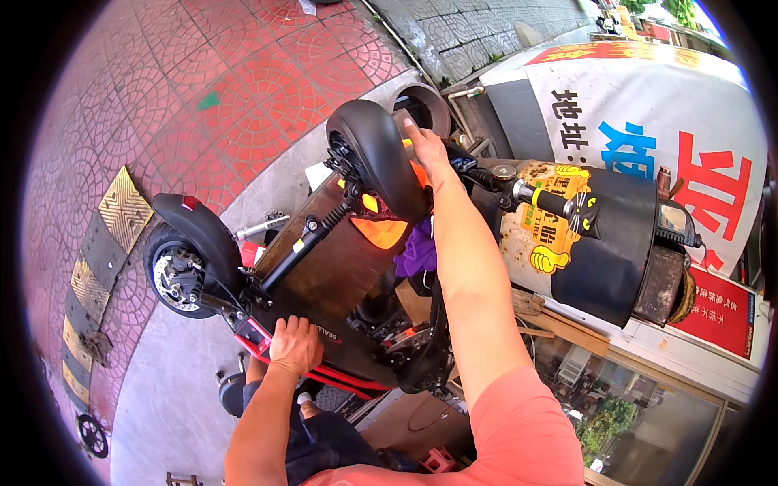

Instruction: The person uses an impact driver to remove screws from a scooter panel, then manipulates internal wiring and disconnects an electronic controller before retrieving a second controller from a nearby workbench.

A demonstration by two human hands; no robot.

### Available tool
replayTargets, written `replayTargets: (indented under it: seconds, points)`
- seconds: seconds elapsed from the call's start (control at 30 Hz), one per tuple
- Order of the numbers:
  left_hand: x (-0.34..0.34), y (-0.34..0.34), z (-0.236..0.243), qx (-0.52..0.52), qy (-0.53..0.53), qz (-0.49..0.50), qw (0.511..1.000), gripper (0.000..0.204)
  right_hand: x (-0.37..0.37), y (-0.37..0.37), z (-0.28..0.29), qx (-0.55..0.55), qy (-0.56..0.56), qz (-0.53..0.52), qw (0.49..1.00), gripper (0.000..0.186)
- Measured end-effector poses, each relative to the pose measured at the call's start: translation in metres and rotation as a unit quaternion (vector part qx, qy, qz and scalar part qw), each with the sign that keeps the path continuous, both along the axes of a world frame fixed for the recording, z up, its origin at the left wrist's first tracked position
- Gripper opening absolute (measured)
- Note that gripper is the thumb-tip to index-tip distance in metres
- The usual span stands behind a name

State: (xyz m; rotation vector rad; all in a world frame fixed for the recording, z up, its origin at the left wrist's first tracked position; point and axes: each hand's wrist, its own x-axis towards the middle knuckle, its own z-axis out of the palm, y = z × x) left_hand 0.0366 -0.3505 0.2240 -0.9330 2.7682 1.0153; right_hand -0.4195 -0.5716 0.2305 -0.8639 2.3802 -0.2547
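A black and red electric scooter [344, 352] lies in front of me. At its left end are a black mudguard [207, 231] and a wheel with a silver brake disc [176, 279]. My left hand [296, 344] rests on the dark deck by its red edge, fingers apart. My right arm reaches forward. My right hand [427, 150] is against the right side of a smooth black wheel-shaped part [377, 158]; its thumb shows, the other fingers mostly hidden. A black tube with a coil spring [324, 223] runs between the wheel areas. Orange and purple cloth [417, 249] sits below my right hand.
A dark drum [604, 235] with yellow stickers stands at right, a black handlebar grip [545, 197] before it. Behind are a white sign [648, 105] and a pipe opening [425, 109]. Left: a yellow-black ramp strip [89, 279], red paving [243, 105]. Someone's dark-clothed leg [328, 441] shows below.
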Motion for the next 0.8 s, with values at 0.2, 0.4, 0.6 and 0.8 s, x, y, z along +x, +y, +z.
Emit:
replayTargets:
  seconds: [0.2,0.4,0.6,0.8]
  points:
    - [0.002,0.001,0.001,-0.003,-0.002,-0.013,1.0,0.022,-0.019,-0.015,0.049,0.085,0.126,0.13,0.98,0.063]
    - [0.005,0.0,-0.001,0.011,0.0,-0.01,1.0,0.022,-0.025,-0.019,0.105,0.338,0.187,0.167,0.907,0.065]
    - [0.004,0.001,-0.003,-0.003,0.014,0.011,1.0,0.022,0.007,-0.002,0.032,0.349,0.232,0.273,0.866,0.071]
    - [-0.001,0.002,-0.001,-0.012,0.016,0.01,1.0,0.021,-0.001,0.007,0.007,0.257,0.165,0.221,0.926,0.06]
